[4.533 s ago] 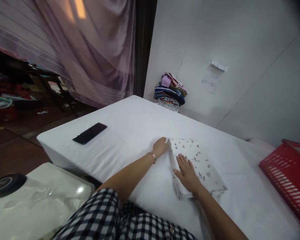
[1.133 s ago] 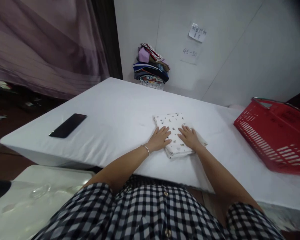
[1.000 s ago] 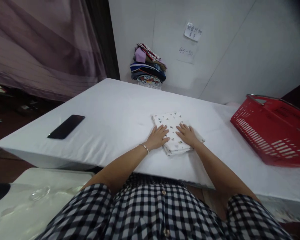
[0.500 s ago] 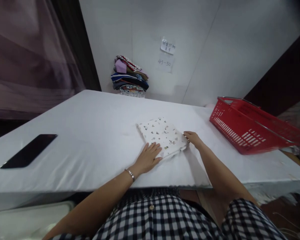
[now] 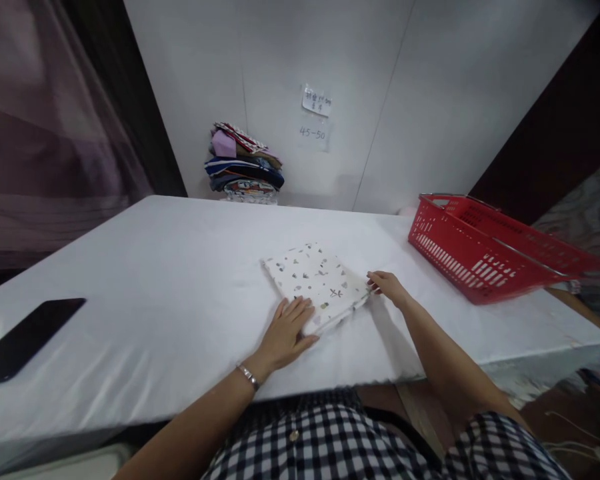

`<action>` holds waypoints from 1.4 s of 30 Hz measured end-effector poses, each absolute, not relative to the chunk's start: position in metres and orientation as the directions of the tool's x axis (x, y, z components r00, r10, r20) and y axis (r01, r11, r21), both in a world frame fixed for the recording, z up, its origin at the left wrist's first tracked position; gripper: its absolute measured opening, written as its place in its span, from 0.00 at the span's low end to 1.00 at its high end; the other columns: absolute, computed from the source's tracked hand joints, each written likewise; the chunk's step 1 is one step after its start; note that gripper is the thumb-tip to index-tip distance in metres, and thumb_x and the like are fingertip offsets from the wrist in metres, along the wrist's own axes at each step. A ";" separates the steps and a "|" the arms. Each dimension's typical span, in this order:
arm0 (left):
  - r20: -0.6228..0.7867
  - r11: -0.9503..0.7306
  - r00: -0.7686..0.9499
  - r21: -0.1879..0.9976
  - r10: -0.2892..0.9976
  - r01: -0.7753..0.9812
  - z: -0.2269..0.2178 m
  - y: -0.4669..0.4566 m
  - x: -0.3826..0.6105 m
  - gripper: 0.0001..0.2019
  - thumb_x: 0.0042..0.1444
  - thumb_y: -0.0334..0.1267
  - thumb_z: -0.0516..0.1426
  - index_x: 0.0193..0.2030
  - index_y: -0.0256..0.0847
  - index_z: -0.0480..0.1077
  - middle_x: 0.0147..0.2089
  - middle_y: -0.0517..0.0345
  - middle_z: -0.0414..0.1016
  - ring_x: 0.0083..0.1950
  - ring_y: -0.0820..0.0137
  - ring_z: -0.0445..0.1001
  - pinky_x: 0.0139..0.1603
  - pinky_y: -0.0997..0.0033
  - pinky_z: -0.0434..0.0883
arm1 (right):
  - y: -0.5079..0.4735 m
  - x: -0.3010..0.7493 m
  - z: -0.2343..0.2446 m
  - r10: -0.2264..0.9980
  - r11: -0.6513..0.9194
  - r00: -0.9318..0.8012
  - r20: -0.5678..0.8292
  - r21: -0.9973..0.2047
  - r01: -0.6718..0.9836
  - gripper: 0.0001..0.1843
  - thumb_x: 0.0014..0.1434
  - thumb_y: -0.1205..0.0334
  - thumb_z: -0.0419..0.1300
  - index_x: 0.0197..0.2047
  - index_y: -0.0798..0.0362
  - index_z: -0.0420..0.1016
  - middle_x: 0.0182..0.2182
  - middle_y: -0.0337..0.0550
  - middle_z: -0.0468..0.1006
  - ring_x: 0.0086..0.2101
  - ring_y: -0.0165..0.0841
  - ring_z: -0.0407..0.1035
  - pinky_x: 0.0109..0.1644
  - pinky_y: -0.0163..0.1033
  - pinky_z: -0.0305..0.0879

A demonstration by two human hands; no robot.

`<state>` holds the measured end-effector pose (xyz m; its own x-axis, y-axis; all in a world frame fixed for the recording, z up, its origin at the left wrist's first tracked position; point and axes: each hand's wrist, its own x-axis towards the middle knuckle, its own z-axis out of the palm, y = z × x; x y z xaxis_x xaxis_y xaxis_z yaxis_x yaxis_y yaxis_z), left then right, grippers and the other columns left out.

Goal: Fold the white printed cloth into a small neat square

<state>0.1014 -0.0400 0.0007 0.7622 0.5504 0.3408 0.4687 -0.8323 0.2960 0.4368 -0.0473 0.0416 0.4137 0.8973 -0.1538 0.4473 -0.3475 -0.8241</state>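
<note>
A folded white cloth (image 5: 323, 277) with small printed shapes lies flat near the middle of the white-covered table. My left hand (image 5: 285, 333), wearing a silver bracelet at the wrist, rests with spread fingers on the cloth's near left edge. At the right corner of the cloth, my right hand (image 5: 387, 287) has its fingers curled around the edge, pinching it. The fingertips under that corner are partly hidden.
A red plastic basket (image 5: 473, 257) with metal handles stands on the right of the table (image 5: 190, 267). A dark phone-like slab (image 5: 27, 340) lies at the left. Behind the table, folded fabrics (image 5: 245, 163) are stacked against the wall below paper notes (image 5: 316, 100).
My view has shifted, so table items appear moved. Both hands stay at the cloth; the left is still flat on its near edge and the right still at its right corner.
</note>
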 end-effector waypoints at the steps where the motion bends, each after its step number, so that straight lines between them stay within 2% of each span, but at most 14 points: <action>1: 0.364 -0.838 0.757 0.295 0.543 0.459 0.002 -0.041 0.101 0.28 0.58 0.53 0.49 0.61 0.42 0.59 0.65 0.49 0.58 0.66 0.60 0.52 0.66 0.48 0.46 | -0.053 0.437 0.042 0.899 -0.339 0.416 -0.139 -0.822 0.457 0.18 0.56 0.49 0.54 0.31 0.56 0.73 0.31 0.46 0.75 0.26 0.27 0.66 0.27 0.30 0.63; 7: 0.484 -0.844 0.693 0.341 0.535 0.413 0.008 -0.044 0.104 0.15 0.56 0.43 0.54 0.49 0.44 0.68 0.50 0.53 0.72 0.53 0.63 0.66 0.60 0.52 0.58 | -0.071 0.430 0.034 0.913 -0.307 0.397 -0.091 -0.793 0.526 0.17 0.50 0.48 0.58 0.29 0.55 0.73 0.21 0.38 0.70 0.24 0.28 0.61 0.25 0.31 0.57; 11: 0.516 -0.849 0.675 0.352 0.527 0.394 0.011 -0.047 0.109 0.09 0.56 0.36 0.52 0.43 0.43 0.69 0.42 0.54 0.73 0.46 0.65 0.68 0.51 0.57 0.64 | -0.067 0.428 0.031 0.920 -0.284 0.387 -0.065 -0.790 0.543 0.13 0.46 0.51 0.60 0.25 0.54 0.71 0.20 0.36 0.69 0.24 0.27 0.61 0.27 0.31 0.57; 16: 0.514 -0.839 0.663 0.352 0.544 0.415 0.012 -0.049 0.111 0.05 0.57 0.33 0.50 0.34 0.41 0.67 0.35 0.55 0.70 0.42 0.66 0.67 0.46 0.60 0.64 | -0.065 0.420 0.040 0.904 -0.291 0.424 -0.053 -0.802 0.521 0.11 0.48 0.54 0.57 0.24 0.53 0.68 0.18 0.34 0.66 0.22 0.26 0.58 0.25 0.31 0.54; 21: 0.496 -0.825 0.659 0.369 0.565 0.429 0.012 -0.050 0.111 0.06 0.57 0.32 0.48 0.32 0.41 0.65 0.34 0.55 0.69 0.40 0.66 0.66 0.44 0.60 0.64 | -0.071 0.412 0.048 0.878 -0.380 0.459 -0.132 -0.776 0.504 0.09 0.46 0.58 0.59 0.21 0.54 0.68 0.14 0.33 0.63 0.19 0.26 0.57 0.22 0.31 0.51; 27: 0.488 -0.826 0.668 0.377 0.562 0.420 0.010 -0.049 0.112 0.05 0.56 0.31 0.49 0.32 0.41 0.64 0.34 0.55 0.68 0.39 0.66 0.65 0.43 0.61 0.64 | -0.070 0.411 0.043 0.863 -0.461 0.440 -0.249 -0.742 0.486 0.07 0.47 0.63 0.59 0.20 0.54 0.67 0.11 0.34 0.63 0.16 0.25 0.58 0.20 0.31 0.52; 31: 0.481 -0.835 0.687 0.382 0.545 0.395 0.010 -0.049 0.110 0.02 0.56 0.34 0.51 0.35 0.41 0.64 0.35 0.55 0.68 0.41 0.65 0.65 0.44 0.60 0.65 | -0.068 0.413 0.040 0.844 -0.510 0.431 -0.318 -0.722 0.467 0.07 0.47 0.62 0.62 0.25 0.54 0.68 0.15 0.36 0.68 0.16 0.27 0.62 0.19 0.31 0.55; 35: 0.463 -0.850 0.717 0.358 0.521 0.386 0.010 -0.049 0.106 0.10 0.53 0.41 0.56 0.39 0.41 0.64 0.40 0.53 0.69 0.45 0.62 0.65 0.47 0.58 0.64 | -0.068 0.416 0.041 0.832 -0.536 0.414 -0.369 -0.726 0.430 0.10 0.47 0.58 0.64 0.26 0.55 0.68 0.18 0.40 0.71 0.17 0.28 0.64 0.18 0.31 0.58; 38: 0.459 -0.852 0.719 0.326 0.522 0.410 0.008 -0.049 0.105 0.07 0.54 0.38 0.55 0.39 0.41 0.64 0.41 0.54 0.69 0.46 0.62 0.65 0.47 0.58 0.63 | -0.066 0.418 0.044 0.842 -0.518 0.392 -0.372 -0.761 0.391 0.11 0.46 0.59 0.65 0.24 0.55 0.68 0.17 0.39 0.71 0.17 0.27 0.64 0.18 0.31 0.58; 42: 0.493 -0.856 0.700 0.294 0.517 0.425 0.006 -0.048 0.105 0.03 0.58 0.36 0.52 0.36 0.40 0.64 0.37 0.54 0.69 0.43 0.65 0.65 0.45 0.61 0.64 | -0.059 0.421 0.047 0.876 -0.426 0.382 -0.294 -0.843 0.327 0.10 0.49 0.59 0.63 0.26 0.55 0.67 0.17 0.36 0.69 0.20 0.25 0.64 0.21 0.29 0.60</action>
